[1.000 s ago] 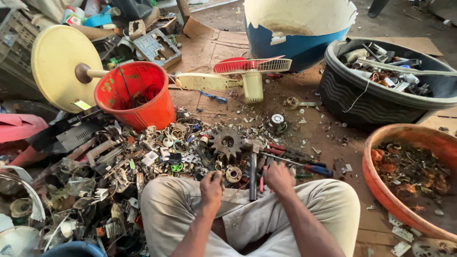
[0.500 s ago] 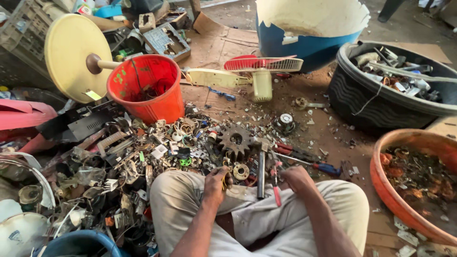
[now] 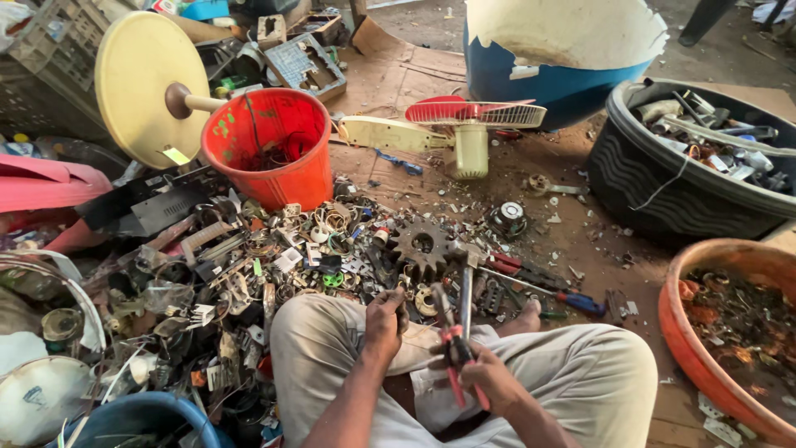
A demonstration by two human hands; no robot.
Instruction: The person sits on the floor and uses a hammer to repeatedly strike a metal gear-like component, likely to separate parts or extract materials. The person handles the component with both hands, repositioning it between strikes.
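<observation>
I sit on the floor with knees apart. My right hand (image 3: 485, 377) grips red-handled pliers (image 3: 449, 344), jaws pointing away from me. My left hand (image 3: 384, 319) is closed around a small dark scrap piece (image 3: 400, 309), held just left of the pliers' jaws. Right beyond my hands a hammer (image 3: 466, 286) lies with its handle toward me, next to a large rusty gear (image 3: 421, 244). Small metal rings and parts lie around the gear.
An orange bucket (image 3: 286, 178) stands at centre left behind a heap of scrap (image 3: 232, 274). A black tub (image 3: 663, 195) of parts and an orange basin (image 3: 705, 365) are at right. Screwdrivers (image 3: 539, 290), a small fan (image 3: 471, 133), a blue drum (image 3: 547, 83).
My right hand has lifted the red-handled pliers off the floor and brought them toward my left hand. The view has tilted down and closer.
</observation>
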